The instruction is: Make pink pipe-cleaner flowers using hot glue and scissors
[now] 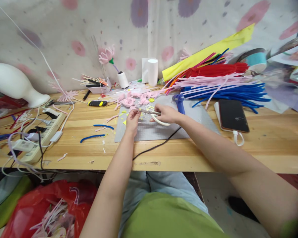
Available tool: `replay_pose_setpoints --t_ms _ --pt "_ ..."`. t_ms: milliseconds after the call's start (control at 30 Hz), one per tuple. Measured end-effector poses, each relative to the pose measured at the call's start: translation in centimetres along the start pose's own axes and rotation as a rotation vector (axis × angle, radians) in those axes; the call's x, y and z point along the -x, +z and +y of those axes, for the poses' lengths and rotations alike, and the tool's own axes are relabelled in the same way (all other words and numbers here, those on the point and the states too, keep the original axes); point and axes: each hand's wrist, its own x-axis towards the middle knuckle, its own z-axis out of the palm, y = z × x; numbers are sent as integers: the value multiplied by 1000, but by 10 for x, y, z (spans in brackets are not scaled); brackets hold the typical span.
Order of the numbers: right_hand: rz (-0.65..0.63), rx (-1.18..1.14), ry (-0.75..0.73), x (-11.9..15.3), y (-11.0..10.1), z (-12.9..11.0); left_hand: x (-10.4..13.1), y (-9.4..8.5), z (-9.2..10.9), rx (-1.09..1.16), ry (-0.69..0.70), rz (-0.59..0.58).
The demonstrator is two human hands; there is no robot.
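My right hand (166,114) grips a pair of scissors (156,116) with white handles. Their metal blades reach left to the fingertips of my left hand (133,119), which is closed in a pinch. A pinkish bit shows at those fingertips, too small to make out. Both hands are over a grey mat (196,127) strewn with yellow scraps (124,122). Just beyond them lie pink fuzzy petal shapes (128,101). Behind my right hand a blue glue gun (179,103) rests on the mat.
Bundles of blue (228,94) and red pipe cleaners (216,70) lie at the back right, near a phone (233,115). A power strip (44,135) with tangled cables is at left. A pink flower (107,56) stands at the back. Below hangs a red bag (22,211).
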Motion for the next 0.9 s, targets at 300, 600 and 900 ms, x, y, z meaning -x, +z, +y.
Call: replay_pose_setpoints --t_ms 300,600,900 --pt "-62 -72 -27 -2 -3 3 2 1 2 32 -6 7" --pt "-7 -38 -47 -1 -3 2 2 1 4 40 3 21" --pt "33 -75 -16 -2 0 7 1 1 3 24 -8 68"
